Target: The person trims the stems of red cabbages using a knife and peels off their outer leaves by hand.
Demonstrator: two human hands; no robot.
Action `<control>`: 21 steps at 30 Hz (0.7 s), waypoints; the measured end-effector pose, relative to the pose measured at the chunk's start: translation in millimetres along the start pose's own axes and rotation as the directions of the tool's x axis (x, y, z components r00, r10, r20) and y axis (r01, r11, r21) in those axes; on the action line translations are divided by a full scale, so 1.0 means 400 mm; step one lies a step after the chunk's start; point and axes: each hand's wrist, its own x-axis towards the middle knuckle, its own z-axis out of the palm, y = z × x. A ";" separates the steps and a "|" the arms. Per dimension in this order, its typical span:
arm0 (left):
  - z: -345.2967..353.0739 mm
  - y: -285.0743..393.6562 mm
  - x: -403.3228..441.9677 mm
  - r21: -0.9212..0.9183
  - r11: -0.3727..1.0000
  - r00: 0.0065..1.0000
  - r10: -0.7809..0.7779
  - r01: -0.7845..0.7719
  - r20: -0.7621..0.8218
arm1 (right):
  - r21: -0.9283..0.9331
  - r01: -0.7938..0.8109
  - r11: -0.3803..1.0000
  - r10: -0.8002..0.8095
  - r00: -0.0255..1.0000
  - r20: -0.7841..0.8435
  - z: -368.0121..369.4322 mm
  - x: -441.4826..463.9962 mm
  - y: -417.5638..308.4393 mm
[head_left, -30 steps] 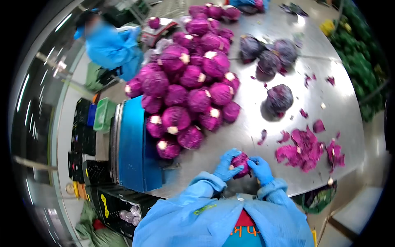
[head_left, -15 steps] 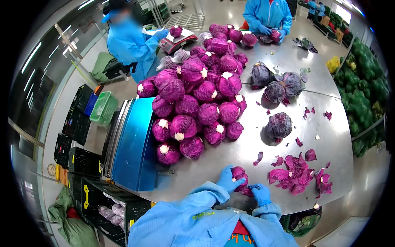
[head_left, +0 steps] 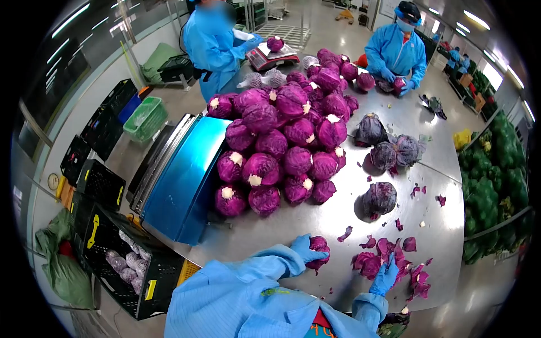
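Note:
My left hand (head_left: 305,249) is closed around a small red cabbage (head_left: 319,251) near the front edge of the table. Loose leaf shreds hang from the lower side of that cabbage. Off to the right, my right hand (head_left: 385,277) rests over a pile of torn purple leaves (head_left: 367,263), its fingers stretched out onto them. Whether a leaf lies under the fingers is hidden. Beyond my left hand rises a large heap of trimmed red cabbages (head_left: 271,144), white stem ends showing. A darker untrimmed cabbage (head_left: 380,198) sits behind the leaf pile, with several more farther back.
A steel table (head_left: 270,236) carries everything. Left of the heap stands a blue-panelled machine (head_left: 186,180); below it, a black crate (head_left: 112,265) holds net-wrapped produce. Across the table, a co-worker (head_left: 397,53) handles a cabbage; another person (head_left: 217,45) stands by a scale (head_left: 273,56).
My right hand has moved right, from beside the held cabbage to the leaf pile. My left hand keeps its hold on the cabbage. The camera view has turned, shifting the scene.

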 end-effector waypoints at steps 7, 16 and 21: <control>0.027 -0.024 -0.046 -0.306 0.882 0.910 -0.404 0.359 -0.097 | 0.716 -0.645 0.266 0.337 0.758 0.558 0.137 0.022 -0.224; 0.064 -0.043 -0.064 -0.825 0.502 0.920 -0.388 0.257 0.051 | 0.840 -0.543 0.016 0.596 0.679 0.428 0.197 0.029 0.068; 0.027 -0.065 -0.077 -0.881 0.410 0.969 -0.165 0.238 0.185 | 0.963 -0.268 0.003 0.536 0.813 0.225 0.102 -0.026 0.360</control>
